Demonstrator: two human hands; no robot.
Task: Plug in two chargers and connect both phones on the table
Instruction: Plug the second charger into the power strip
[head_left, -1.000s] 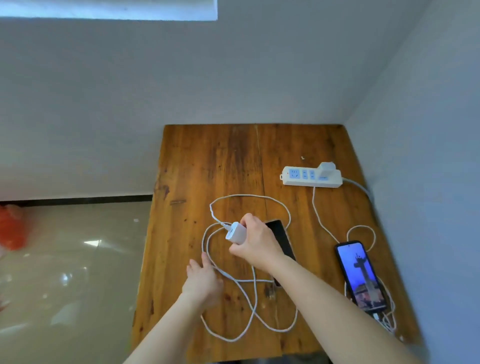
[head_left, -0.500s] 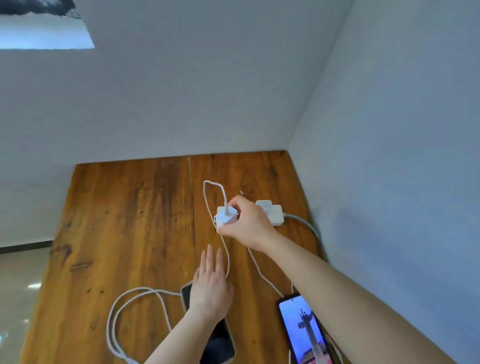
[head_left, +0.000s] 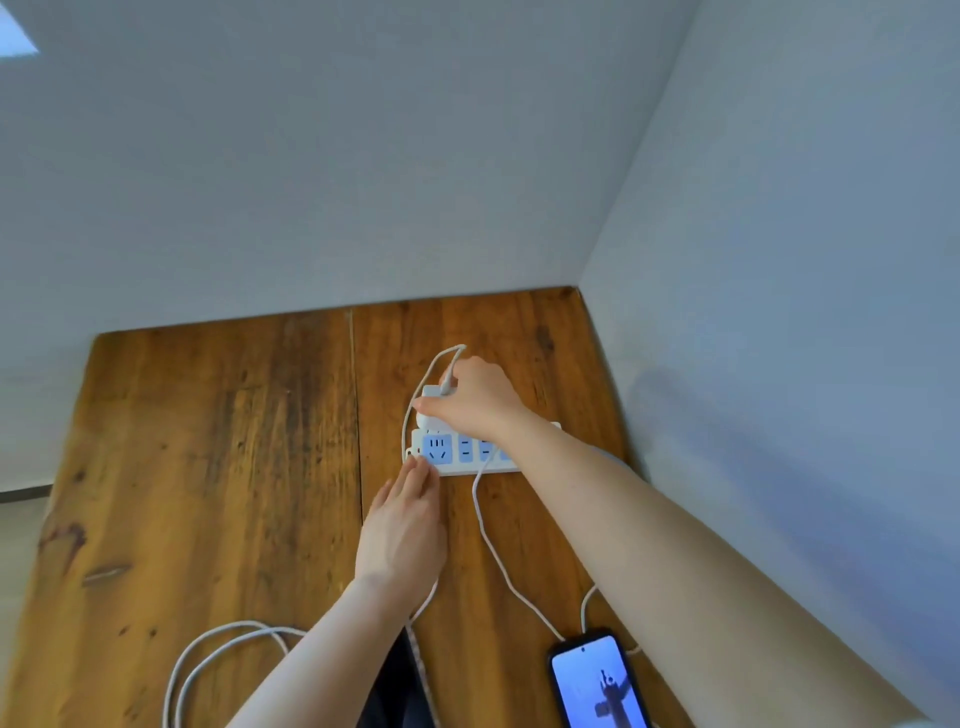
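My right hand grips a white charger and holds it on the top left of the white power strip. Its white cable arcs up and down the strip's left end. My left hand lies flat on the table, fingertips touching the strip's front left corner. A lit phone lies at the bottom right with a white cable running to the strip. A dark phone shows partly under my left forearm. The other charger is hidden behind my right arm.
The wooden table sits in a corner, with grey walls behind and on the right. Loose loops of white cable lie at the front left. The floor shows past the table's left edge.
My right hand has carried the charger from in front of the dark phone to the power strip. My left hand has slid forward from the dark phone to the strip's edge.
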